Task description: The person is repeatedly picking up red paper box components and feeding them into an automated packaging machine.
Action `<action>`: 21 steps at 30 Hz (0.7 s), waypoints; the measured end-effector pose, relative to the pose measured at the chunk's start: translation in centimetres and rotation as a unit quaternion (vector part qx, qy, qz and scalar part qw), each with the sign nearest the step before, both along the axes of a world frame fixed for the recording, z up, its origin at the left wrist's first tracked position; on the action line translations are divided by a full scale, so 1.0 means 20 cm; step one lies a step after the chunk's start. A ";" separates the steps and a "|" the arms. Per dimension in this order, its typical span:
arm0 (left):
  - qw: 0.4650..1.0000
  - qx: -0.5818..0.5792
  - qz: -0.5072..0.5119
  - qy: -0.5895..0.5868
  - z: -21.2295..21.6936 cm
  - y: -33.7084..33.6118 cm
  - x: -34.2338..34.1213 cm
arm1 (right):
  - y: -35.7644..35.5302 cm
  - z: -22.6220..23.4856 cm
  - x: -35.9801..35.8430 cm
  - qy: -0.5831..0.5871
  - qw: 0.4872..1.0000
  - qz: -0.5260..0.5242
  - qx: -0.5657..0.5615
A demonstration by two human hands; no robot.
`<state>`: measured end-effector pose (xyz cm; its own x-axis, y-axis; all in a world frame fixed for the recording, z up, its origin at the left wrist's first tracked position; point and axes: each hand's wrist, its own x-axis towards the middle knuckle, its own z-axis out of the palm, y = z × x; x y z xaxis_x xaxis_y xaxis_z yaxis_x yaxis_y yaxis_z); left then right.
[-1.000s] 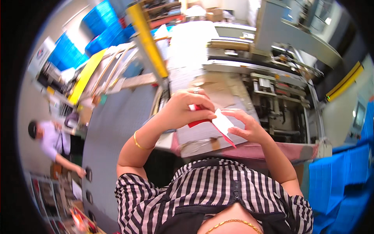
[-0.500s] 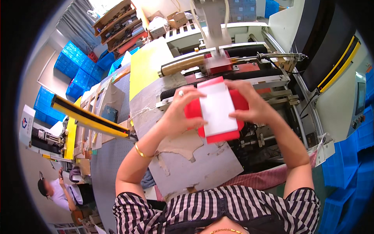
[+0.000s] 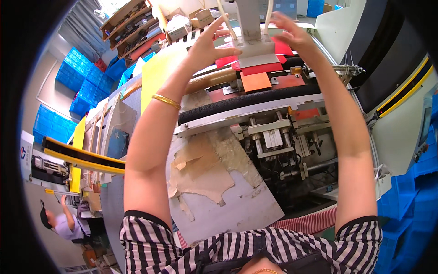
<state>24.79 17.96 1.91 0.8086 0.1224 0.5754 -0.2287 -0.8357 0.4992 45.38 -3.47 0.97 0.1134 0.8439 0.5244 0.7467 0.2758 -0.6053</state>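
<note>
A red sheet with a white panel (image 3: 259,60) in its middle sits at the machine, directly below and partly behind the grey upright press head (image 3: 251,25). The head hides much of the panel. My left hand (image 3: 211,45) is at the sheet's left side, fingers spread and curved, thumb by the red edge (image 3: 226,60). On the other side, my right hand (image 3: 294,35) is open too, fingers apart beside the red flap (image 3: 282,47). Whether any fingertip touches the sheet I cannot tell. Just nearer to me lies an orange block (image 3: 256,82) on the machine.
A black roller (image 3: 246,102) crosses in front of the block, with metal guides (image 3: 272,137) below. A grey board with torn brown paper (image 3: 200,171) lies nearer me. Yellow-black bars (image 3: 82,155) stand at both sides. Blue crates (image 3: 84,68) and a person (image 3: 61,223) are at the left.
Both hands have reached forward, carrying the red sheet with the white panel from over the front rollers to the press head. My fingers have spread, and the orange block has come into sight.
</note>
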 end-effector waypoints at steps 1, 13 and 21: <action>0.997 -0.015 0.057 -0.041 0.00 -0.14 -0.05 | -0.06 0.01 -0.08 0.142 0.981 -0.001 0.132; 0.904 -0.270 0.330 0.028 -0.70 -0.70 -2.31 | -0.70 -0.61 -2.03 0.241 0.912 0.272 -0.190; 0.465 -0.243 0.851 0.010 -1.96 -1.45 -4.71 | -0.41 -0.68 -2.92 0.232 0.833 0.370 -0.340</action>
<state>-69.45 -11.13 -37.32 -0.6934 0.7069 0.1398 0.5663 0.4146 0.7123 -12.96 -11.69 -12.72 -0.5133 0.8562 -0.0582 0.1671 0.0332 -0.9854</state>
